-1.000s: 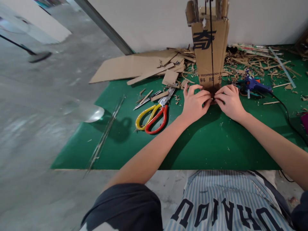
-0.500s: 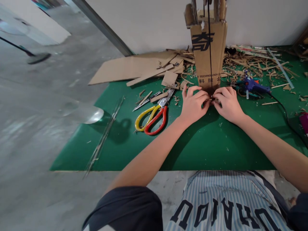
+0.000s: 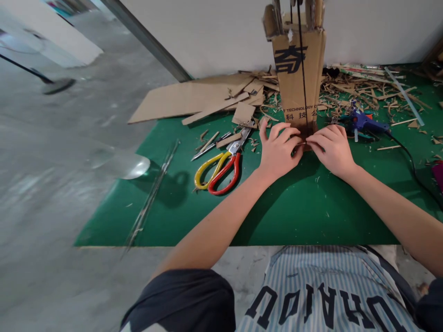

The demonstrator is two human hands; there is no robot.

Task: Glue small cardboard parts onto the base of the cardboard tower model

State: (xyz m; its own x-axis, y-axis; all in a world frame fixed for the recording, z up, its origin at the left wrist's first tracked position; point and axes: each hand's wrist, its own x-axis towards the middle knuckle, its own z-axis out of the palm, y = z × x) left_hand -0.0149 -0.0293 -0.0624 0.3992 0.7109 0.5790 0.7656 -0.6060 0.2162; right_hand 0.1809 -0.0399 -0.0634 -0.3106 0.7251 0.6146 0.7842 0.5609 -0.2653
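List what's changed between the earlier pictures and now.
Little: the right hand's fingers, more curled half a second ago, are now straighter, and the cord's lower end sits slightly further right against the box. Whether anything was grasped or let go between the fingertips is too small to tell. The left hand, scissors and glue gun stayed put.

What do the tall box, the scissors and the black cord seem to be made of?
Tall box: matt cardboard, judging by its brown colour and rough edges. Scissors: metal blades, from their grey shine; glossy red and yellow handles, probably plastic. Black cord: thin, dull, perhaps textile.
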